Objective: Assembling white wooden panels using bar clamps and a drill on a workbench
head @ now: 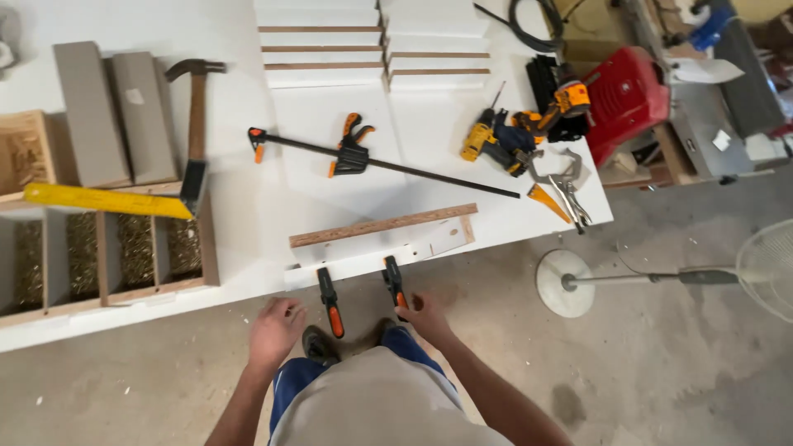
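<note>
Head view: your right hand [425, 316] closes its fingers round the handle of the right-hand clamp [395, 285], which hangs off the near edge of the white surface [239, 223]. Your left hand [275, 328] hovers loosely open, holding nothing, just left of the second clamp [330, 301]. Both clamps grip a white board [363, 256] at that edge, with a chipboard strip [382, 225] lying on it (slightly angled). Farther back lies a long bar clamp [363, 158], then a hammer [195, 124] to the left and yellow drills [520, 124] to the right.
</note>
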